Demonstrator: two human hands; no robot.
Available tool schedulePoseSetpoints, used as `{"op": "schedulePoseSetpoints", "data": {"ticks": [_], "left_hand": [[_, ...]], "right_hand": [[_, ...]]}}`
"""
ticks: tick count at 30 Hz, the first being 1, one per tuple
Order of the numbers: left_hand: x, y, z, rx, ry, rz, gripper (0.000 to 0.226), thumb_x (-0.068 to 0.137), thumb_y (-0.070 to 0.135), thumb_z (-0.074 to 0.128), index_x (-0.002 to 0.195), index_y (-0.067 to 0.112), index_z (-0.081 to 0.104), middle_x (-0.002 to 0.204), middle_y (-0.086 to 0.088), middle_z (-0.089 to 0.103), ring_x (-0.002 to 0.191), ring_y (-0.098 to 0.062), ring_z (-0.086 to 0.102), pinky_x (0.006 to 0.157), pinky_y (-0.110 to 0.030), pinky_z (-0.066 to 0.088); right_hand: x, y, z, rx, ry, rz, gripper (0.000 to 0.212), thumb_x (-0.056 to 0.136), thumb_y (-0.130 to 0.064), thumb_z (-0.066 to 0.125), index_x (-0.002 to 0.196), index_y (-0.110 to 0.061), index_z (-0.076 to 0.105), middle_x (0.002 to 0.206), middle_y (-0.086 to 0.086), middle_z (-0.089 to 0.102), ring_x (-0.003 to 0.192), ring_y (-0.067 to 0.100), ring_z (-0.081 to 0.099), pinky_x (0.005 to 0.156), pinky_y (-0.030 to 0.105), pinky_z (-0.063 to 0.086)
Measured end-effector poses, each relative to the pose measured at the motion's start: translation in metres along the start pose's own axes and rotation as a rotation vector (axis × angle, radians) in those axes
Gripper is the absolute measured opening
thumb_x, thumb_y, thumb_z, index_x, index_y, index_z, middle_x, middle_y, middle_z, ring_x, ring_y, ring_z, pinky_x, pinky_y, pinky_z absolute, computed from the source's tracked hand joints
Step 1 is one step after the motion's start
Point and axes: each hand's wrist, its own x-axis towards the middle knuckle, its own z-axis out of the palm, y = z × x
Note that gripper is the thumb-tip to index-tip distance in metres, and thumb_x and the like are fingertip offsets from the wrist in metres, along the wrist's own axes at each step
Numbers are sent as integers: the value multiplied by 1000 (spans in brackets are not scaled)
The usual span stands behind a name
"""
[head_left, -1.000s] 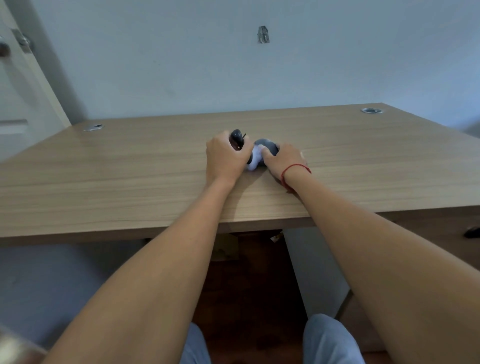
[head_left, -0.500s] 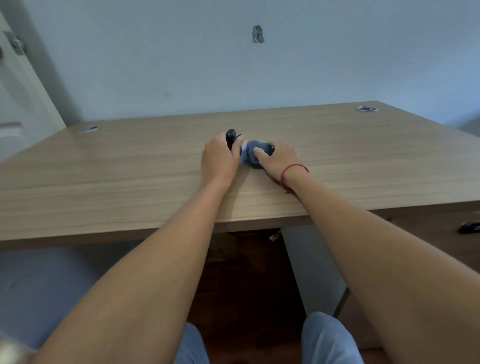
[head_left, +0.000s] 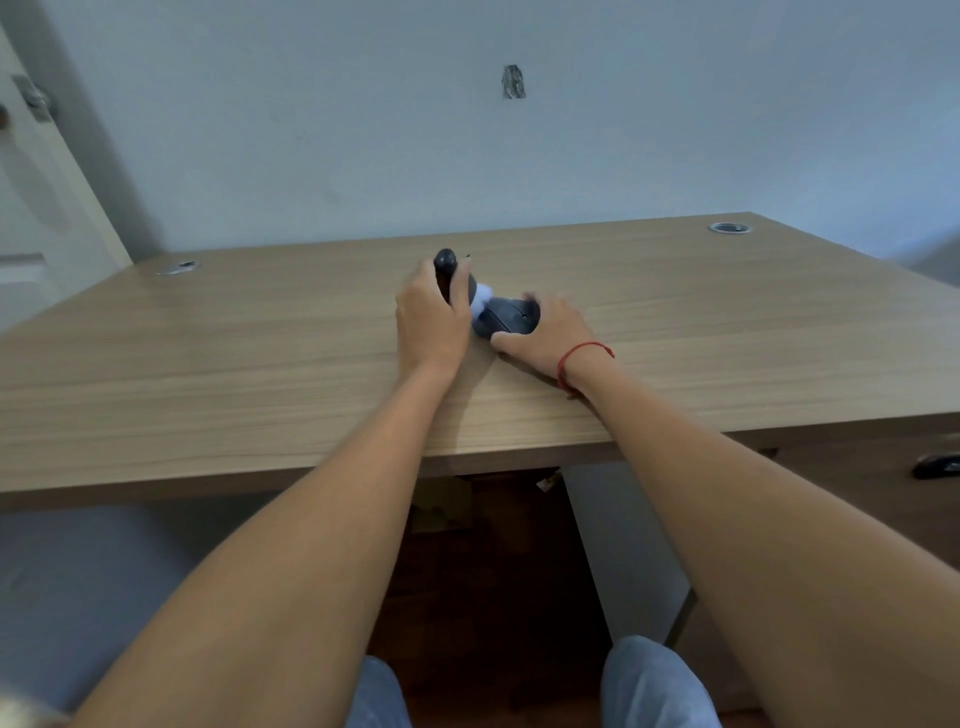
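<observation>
Wooden desk (head_left: 208, 364) is bearing a grey mouse (head_left: 511, 318) that the right hand (head_left: 551, 332) is gripping, while at ten o'clock the left hand (head_left: 428, 322) is clutching a black round-topped tool (head_left: 445, 261).

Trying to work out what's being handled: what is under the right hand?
A dark grey object sits on the desk, gripped by the right hand. Its right part and underside are covered. The left hand grips a black handle beside it.

wall (head_left: 519, 156): pale, one dark mark (head_left: 513, 82) | desk (head_left: 208, 364): light wood, two cable grommets (head_left: 177, 267) | floor (head_left: 493, 597): dark, shadowed
</observation>
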Motion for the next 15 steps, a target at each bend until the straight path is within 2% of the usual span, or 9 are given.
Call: {"op": "schedulePoseSetpoints", "data": {"ticks": [2, 5, 7, 12, 15], "left_hand": [[-2, 6, -1, -55, -5, 62, 32, 91, 29, 57, 76, 1, 53, 71, -9, 53, 66, -21, 46, 62, -27, 36], [-5, 5, 1, 9, -66, 83, 30, 91, 27, 57, 81, 0, 54, 78, -12, 58, 71, -27, 50, 66, -34, 40], [-6, 4, 1, 89, -41, 51, 32, 92, 30, 54, 88, -2, 55, 90, -19, 62, 82, -33, 55, 69, -34, 39], [-7, 11, -2, -37, -88, 169, 31, 90, 28, 59, 69, 9, 45, 67, -9, 51, 62, -23, 47, 59, -32, 37], [-8, 8, 2, 36, -92, 136, 32, 91, 30, 57, 79, 1, 54, 79, -18, 60, 74, -32, 55, 65, -38, 40]], "right_hand": [[0, 0, 0, 33, -12, 14, 56, 73, -37, 73, 121, -13, 57, 117, 4, 60, 112, 25, 58, 93, 38, 49], [0, 1, 1, 59, -4, 18, 62, 71, -38, 76, 125, -16, 57, 115, 1, 60, 111, 22, 58, 95, 37, 49], [1, 2, 2, 50, -2, 28, 61, 70, -38, 76, 125, -17, 57, 112, -1, 60, 108, 22, 59, 94, 37, 50], [3, 3, 4, 66, 10, 16, 58, 65, -41, 77, 117, -19, 62, 111, 0, 67, 102, 20, 63, 93, 42, 53], [2, 3, 3, 55, 19, 11, 57, 66, -41, 78, 117, -20, 64, 108, -2, 67, 101, 19, 62, 90, 36, 52]]}}
